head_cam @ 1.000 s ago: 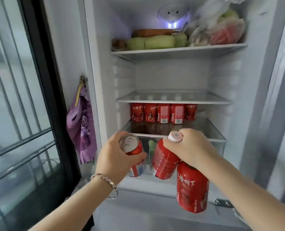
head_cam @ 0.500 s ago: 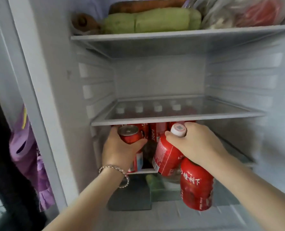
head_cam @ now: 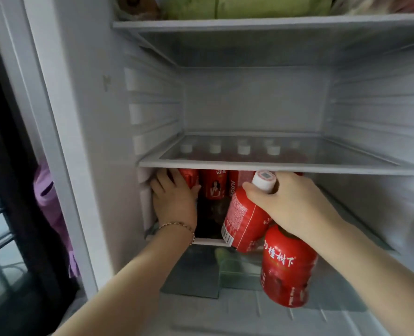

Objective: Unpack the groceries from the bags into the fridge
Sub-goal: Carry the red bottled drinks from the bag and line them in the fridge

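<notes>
My left hand (head_cam: 174,200) reaches under the middle glass shelf (head_cam: 273,166) at the fridge's left wall, wrapped around a red can (head_cam: 189,178) that is mostly hidden by my fingers. My right hand (head_cam: 290,202) hangs in front of the lower shelf, gripping two red juice bottles by their necks: one tilted, with a white cap (head_cam: 244,219), and one hanging lower (head_cam: 288,267). A row of red bottles (head_cam: 213,185) stands at the back of the lower shelf, their white caps showing through the glass.
The top shelf (head_cam: 249,24) carries green vegetables (head_cam: 247,6) and bagged produce. A clear crisper drawer (head_cam: 237,270) with something green lies below. A purple bag (head_cam: 48,204) hangs left of the fridge, beside a dark window frame (head_cam: 12,190).
I have moved closer to the fridge. My left hand pushed the can in under the middle shelf against the left wall. My right hand stays at the lower shelf's front with both bottles.
</notes>
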Demonstrator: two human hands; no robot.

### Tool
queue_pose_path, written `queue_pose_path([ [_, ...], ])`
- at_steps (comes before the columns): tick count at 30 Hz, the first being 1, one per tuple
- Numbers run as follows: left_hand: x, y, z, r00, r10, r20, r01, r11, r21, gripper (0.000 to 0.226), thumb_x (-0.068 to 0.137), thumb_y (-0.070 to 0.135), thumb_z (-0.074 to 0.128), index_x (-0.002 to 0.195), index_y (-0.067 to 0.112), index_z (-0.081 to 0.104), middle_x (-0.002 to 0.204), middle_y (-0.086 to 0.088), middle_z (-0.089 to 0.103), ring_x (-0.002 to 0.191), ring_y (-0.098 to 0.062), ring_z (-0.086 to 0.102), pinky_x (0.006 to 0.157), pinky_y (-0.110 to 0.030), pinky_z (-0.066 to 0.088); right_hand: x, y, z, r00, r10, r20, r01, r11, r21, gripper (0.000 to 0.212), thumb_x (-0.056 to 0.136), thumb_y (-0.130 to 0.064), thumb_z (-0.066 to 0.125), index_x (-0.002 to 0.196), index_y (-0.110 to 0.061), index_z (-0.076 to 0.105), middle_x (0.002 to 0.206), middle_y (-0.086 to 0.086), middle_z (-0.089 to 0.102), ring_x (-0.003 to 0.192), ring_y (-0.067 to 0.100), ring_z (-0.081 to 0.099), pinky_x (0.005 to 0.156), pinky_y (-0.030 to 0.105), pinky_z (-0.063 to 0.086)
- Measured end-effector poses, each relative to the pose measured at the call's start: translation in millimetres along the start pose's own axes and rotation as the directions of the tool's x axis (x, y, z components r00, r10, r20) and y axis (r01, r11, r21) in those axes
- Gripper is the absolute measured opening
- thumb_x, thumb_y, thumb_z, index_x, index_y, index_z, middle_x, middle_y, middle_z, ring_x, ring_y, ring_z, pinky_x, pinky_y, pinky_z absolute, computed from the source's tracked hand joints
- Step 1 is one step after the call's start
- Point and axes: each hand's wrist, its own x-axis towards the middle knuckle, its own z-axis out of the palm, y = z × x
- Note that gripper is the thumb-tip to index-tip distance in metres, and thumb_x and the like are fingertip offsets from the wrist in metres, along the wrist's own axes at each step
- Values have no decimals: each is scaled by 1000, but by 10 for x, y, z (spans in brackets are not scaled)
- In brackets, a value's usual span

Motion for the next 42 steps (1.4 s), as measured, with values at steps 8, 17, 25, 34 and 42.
queue_pose_path([
  [8, -543, 105, -276, 977, 120, 179, -30, 898, -440, 53, 96, 34, 41, 144, 15, 29, 136, -3, 38, 123, -13, 39, 104, -23, 32, -7, -19, -6, 996, -83, 22, 83, 996, 18, 39, 79, -61, 54, 88, -24, 62, 80, -7, 66, 73, 11, 62, 71, 36, 55],
  [17, -614, 394, -453, 904, 312, 293, 64, 579, -813, 79, 57, 56, 70, 127, 35, 40, 125, 6, 53, 109, -8, 57, 92, -35, 53, -39, -98, -40, 989, -142, 34, 140, 989, 38, 49, 75, -66, 55, 88, -20, 65, 78, -6, 66, 73, 11, 62, 70, 33, 53],
  [25, -621, 499, -381, 950, 215, 227, 67, 570, -819, 62, 72, 28, 76, 118, 41, 37, 119, 0, 57, 100, -10, 60, 86, -25, 53, -8, 86, -481, 870, -116, -478, 173, 982, 77, 42, 89, -49, 48, 68, -14, 56, 55, -7, 49, 59, 19, 48, 52, 31, 26],
  [34, -604, 543, -408, 944, 225, 242, 86, 540, -837, 50, 73, 22, 76, 97, 48, 40, 104, 15, 56, 90, 0, 60, 69, -12, 51, 87, 342, 45, 616, -272, -740, 226, 960, -165, 25, 80, -32, 48, 61, -16, 51, 59, -3, 50, 44, 15, 37, 47, 9, 13],
  [42, -501, 572, -374, 928, 204, 312, 159, 539, -827, 46, 77, 23, 73, 107, 37, 41, 92, 16, 60, 78, 4, 61, 59, -3, 48, -242, 672, 612, 772, 180, -610, 87, 920, 382, 80, 65, -50, 75, 130, -16, 40, 117, 1, 52, 99, 19, 57, 81, 36, 52],
])
